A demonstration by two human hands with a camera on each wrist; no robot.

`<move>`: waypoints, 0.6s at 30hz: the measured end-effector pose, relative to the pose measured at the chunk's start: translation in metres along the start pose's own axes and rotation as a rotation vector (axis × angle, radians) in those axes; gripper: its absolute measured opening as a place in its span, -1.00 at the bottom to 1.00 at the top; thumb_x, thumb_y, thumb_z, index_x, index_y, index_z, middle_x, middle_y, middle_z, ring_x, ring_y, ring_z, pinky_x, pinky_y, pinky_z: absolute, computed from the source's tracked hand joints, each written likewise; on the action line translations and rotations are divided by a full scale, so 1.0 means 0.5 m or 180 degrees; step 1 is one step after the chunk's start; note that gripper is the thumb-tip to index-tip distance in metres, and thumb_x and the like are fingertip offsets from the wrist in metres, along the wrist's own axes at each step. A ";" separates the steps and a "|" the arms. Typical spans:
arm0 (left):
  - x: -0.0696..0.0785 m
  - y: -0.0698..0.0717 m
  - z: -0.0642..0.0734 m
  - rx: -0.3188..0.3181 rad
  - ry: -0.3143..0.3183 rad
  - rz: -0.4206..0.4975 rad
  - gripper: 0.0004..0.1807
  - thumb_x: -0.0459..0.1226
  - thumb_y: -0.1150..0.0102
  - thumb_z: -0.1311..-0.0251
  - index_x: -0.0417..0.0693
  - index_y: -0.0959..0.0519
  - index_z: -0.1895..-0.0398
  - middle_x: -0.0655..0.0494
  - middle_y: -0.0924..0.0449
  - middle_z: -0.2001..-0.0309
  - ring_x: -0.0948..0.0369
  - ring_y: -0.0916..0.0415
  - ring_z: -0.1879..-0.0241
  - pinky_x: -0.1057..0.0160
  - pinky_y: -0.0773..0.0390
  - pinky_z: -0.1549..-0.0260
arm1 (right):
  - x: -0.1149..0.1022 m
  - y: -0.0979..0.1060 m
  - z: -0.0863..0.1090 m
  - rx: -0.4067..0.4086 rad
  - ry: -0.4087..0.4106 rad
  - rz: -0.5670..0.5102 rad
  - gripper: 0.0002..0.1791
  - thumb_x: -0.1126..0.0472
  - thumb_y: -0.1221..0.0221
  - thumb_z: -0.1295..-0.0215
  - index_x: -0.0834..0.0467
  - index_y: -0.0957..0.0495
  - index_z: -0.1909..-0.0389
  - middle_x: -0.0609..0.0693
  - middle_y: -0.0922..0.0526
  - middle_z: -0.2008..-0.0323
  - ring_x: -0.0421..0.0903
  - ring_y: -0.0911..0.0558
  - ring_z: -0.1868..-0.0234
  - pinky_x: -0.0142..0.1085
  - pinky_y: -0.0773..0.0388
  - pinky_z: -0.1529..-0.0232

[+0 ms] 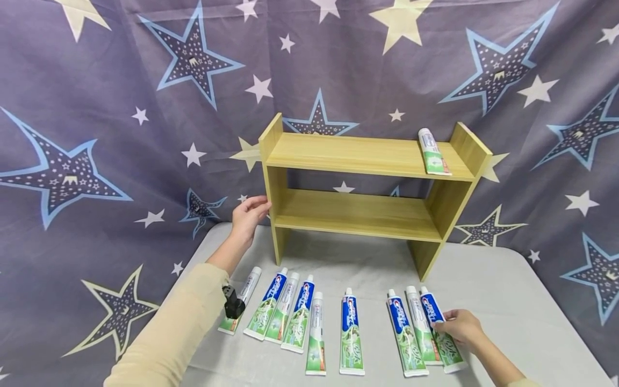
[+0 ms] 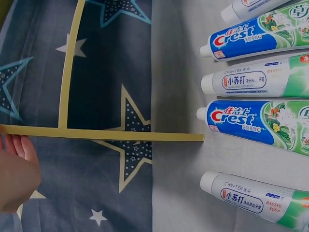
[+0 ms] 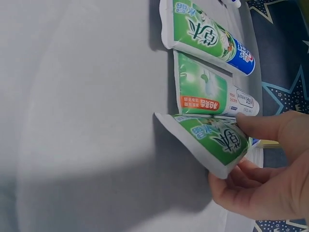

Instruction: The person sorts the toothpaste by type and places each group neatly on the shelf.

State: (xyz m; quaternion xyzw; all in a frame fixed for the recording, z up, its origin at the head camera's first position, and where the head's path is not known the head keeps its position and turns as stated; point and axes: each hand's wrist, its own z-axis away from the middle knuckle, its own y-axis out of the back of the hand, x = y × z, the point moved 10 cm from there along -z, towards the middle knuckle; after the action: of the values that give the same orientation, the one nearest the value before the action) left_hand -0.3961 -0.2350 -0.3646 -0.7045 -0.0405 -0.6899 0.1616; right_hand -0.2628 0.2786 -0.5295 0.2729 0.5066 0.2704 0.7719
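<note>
My left hand (image 1: 247,219) touches the outer side of the left panel of a two-tier wooden shelf (image 1: 362,156) with its fingertips. In the left wrist view, that hand (image 2: 19,169) lies flat-fingered against the panel's edge. My right hand (image 1: 461,327) pinches a blue-and-green Crest toothpaste tube (image 1: 441,330) at the right end of the row. The right wrist view shows the thumb and fingers gripping this tube (image 3: 212,137), its flat end tilted up from the table. Beside it lie a white-and-green tube (image 1: 422,325) and another Crest tube (image 1: 406,333).
One white-and-green tube (image 1: 432,151) lies on the upper shelf board at the right. Several more tubes, such as a Crest one (image 1: 351,333), are spread along the grey table (image 1: 522,301). A star-patterned curtain (image 1: 145,64) hangs behind.
</note>
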 end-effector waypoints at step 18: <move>0.002 -0.003 0.005 -0.0007 0.0019 0.0055 -0.77 -0.48 -0.20 -0.16 -0.22 -0.54 0.10 0.43 -0.61 0.52 0.47 -0.61 0.41 0.43 -0.66 0.09 | -0.005 0.001 0.002 -0.0239 -0.0099 -0.0414 -0.40 0.18 -0.33 -0.08 0.56 -0.41 0.03 0.23 -0.61 0.33 -0.11 -0.58 0.39 -0.33 -0.60 0.42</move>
State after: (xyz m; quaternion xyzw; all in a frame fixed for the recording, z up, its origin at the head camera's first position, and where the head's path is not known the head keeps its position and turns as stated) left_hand -0.3941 -0.2332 -0.3633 -0.7029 -0.0332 -0.6906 0.1668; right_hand -0.2631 0.2771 -0.5270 0.2144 0.5007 0.2342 0.8053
